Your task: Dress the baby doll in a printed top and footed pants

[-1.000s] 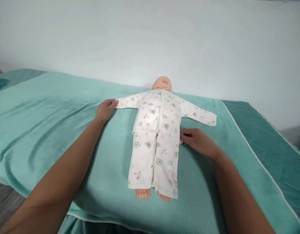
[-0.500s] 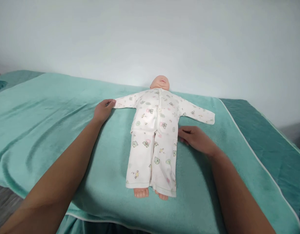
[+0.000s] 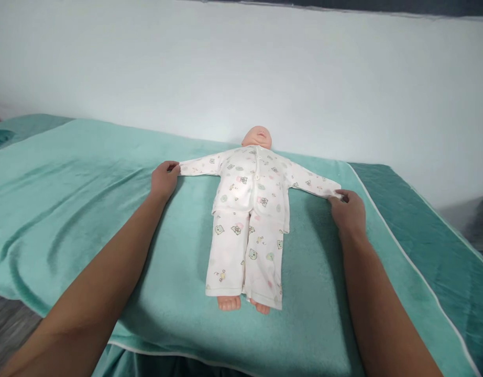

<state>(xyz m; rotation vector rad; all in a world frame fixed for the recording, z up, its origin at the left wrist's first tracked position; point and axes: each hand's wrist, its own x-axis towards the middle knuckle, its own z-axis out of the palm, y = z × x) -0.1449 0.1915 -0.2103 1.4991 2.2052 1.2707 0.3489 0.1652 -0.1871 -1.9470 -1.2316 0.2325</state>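
Doll [image 3: 247,204] is laid face-up on green blanket [image 3: 166,277], approx. mid-view, feet twd camera. Feet [image 3: 229,303] are left bare below printed pants [image 3: 228,251]; pants' waist is overlapped by matching top [image 3: 241,180], w/ a btn visible down the front. Sleeve [image 3: 314,184] is pinched at its cuff btwn thumb & fingers of R hand [image 3: 348,209]. Other sleeve [image 3: 200,165] is likewise gripped at cuff by L hand [image 3: 165,179]; both sleeves are spread out sideways. Head [image 3: 257,137] is set close to white wall [image 3: 226,68], topped by dark strip [image 3: 363,6], upper R.
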